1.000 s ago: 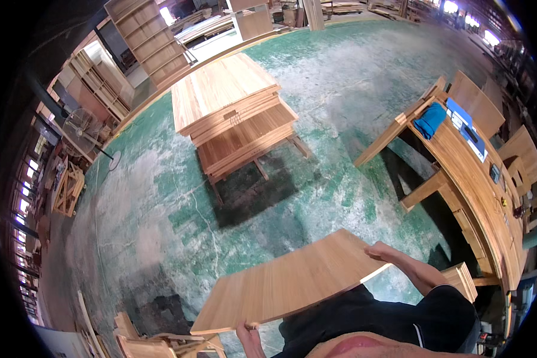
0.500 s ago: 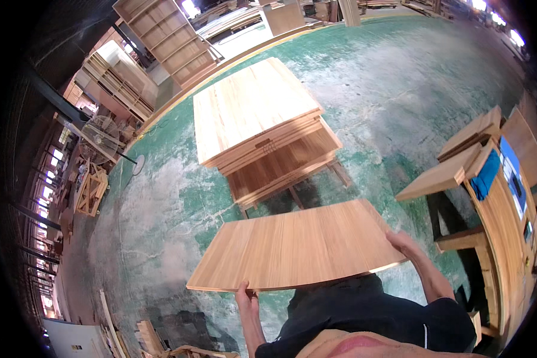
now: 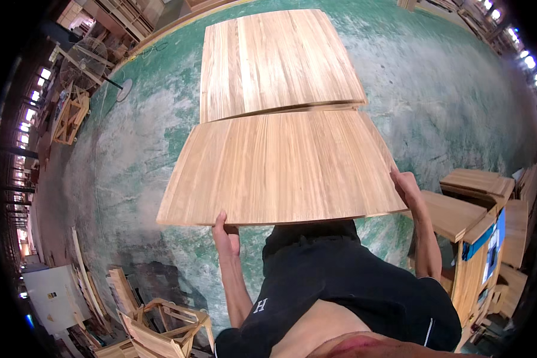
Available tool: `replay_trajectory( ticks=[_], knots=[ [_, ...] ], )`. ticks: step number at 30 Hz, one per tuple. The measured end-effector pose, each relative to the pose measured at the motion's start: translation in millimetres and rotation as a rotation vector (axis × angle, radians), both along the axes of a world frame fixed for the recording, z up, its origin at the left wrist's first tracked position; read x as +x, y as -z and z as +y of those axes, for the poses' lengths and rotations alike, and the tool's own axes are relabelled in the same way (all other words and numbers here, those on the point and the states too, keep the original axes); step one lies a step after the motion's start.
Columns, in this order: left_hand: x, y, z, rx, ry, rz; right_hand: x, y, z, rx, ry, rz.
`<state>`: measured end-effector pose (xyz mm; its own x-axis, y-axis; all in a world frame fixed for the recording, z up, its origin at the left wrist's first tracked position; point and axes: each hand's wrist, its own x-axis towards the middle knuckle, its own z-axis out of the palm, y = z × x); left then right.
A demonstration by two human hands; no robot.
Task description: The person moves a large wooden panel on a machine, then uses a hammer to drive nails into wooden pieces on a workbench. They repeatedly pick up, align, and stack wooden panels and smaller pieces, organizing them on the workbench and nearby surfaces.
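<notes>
A wide wooden panel (image 3: 286,167) with light and darker strips is held in front of my body, roughly level. My left hand (image 3: 225,235) grips its near edge left of the middle, thumb on top and fingers underneath. At the right end, my right hand (image 3: 406,186) is closed round the side edge; its fingers are partly hidden by the board. Just beyond lies another wooden panel (image 3: 280,59), the top of a stack. The held panel's far edge overlaps the stack's near edge in view; whether they touch I cannot tell.
On the right stands a wooden workbench (image 3: 464,280) with boards (image 3: 453,215) and a blue cloth (image 3: 478,243). A pedestal fan (image 3: 88,64) is at the far left. Wooden frames (image 3: 167,325) and a white board (image 3: 56,298) sit at lower left on the green floor (image 3: 143,155).
The panel in my hands has risen and moved forward to the near edge of the stack. That stack now appears closer, its front side and lower shelf hidden by the held panel.
</notes>
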<state>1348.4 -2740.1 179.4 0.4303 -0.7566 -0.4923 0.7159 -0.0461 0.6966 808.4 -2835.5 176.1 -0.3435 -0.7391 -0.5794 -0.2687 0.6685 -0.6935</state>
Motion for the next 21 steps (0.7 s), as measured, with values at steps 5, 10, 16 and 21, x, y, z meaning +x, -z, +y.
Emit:
replay_trajectory(
  ticks=[5,10,16,21],
  knots=[
    [13.4,6.9,-113.8,0.023,0.051,-0.019,12.0,12.5,-95.8,0.014,0.027,-0.014],
    [5.1,53.7,-213.3,0.095,0.033,0.012,0.7,48.6,-193.8,0.029,-0.039,-0.057],
    [-25.4,109.1,-323.2,0.067,-0.032,0.182,-54.5,135.9,-344.6,0.040,-0.106,0.075],
    [-47.4,128.9,-448.8,0.000,-0.043,0.287,-81.7,178.1,-481.4,-0.124,-0.150,-0.025]
  ],
)
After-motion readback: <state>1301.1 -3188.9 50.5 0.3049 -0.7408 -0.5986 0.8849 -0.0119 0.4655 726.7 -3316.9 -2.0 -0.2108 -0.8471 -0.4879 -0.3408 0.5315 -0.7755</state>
